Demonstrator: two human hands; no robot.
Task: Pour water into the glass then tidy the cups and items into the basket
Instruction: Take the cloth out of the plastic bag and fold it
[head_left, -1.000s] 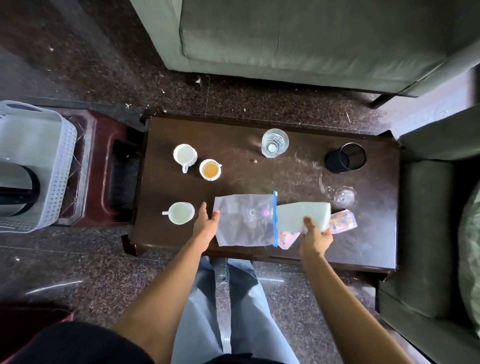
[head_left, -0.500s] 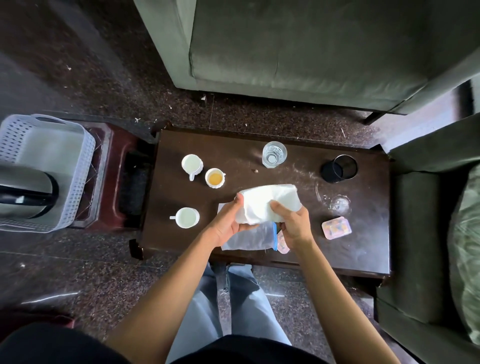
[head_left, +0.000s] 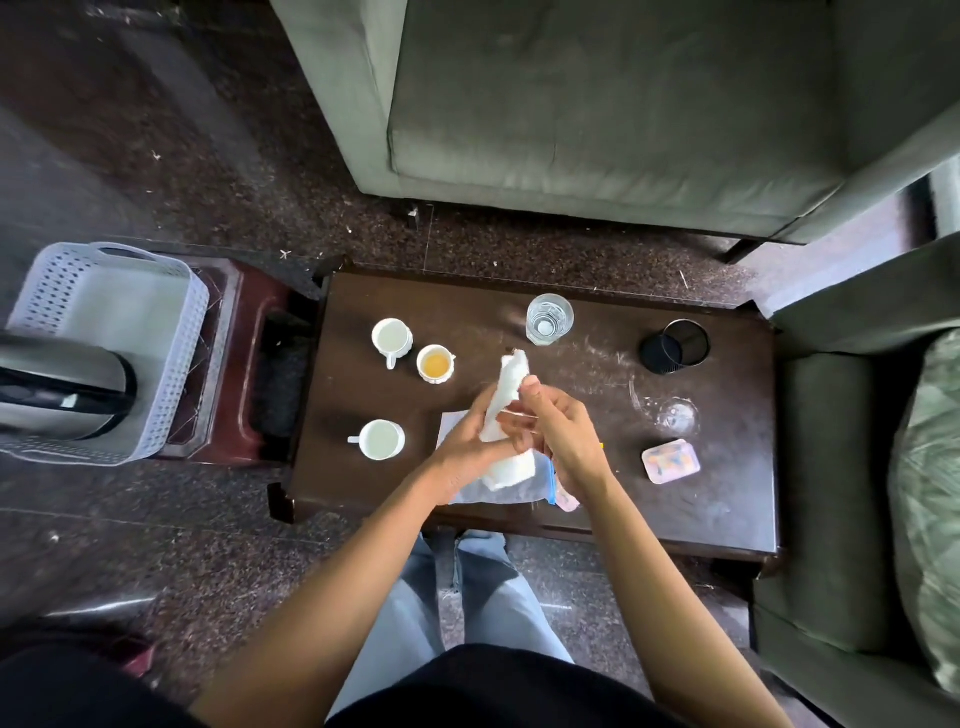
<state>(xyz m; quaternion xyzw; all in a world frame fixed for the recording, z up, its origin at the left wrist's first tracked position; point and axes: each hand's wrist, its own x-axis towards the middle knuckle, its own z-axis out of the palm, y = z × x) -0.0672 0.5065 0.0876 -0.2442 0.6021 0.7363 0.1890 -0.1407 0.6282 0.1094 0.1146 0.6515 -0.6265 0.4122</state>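
Waiting at left, the basket (head_left: 197, 312) is well apart. Over the zip bag (head_left: 498, 493), a white cloth (head_left: 513, 376) is clasped by the left hand (head_left: 465, 452) and pinched by the right hand (head_left: 563, 434); soft and light, it is judged best gripped mid-length.

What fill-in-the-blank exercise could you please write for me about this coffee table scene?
1. The left hand and the right hand grip a white cloth above a clear zip ____.
2. Counting the cup of tea, the table carries ____ white cups.
3. The steel kettle sits inside the grey ____.
4. The black mesh pen holder stands to the ____ of the water glass.
Missing words: bag; three; basket; right.
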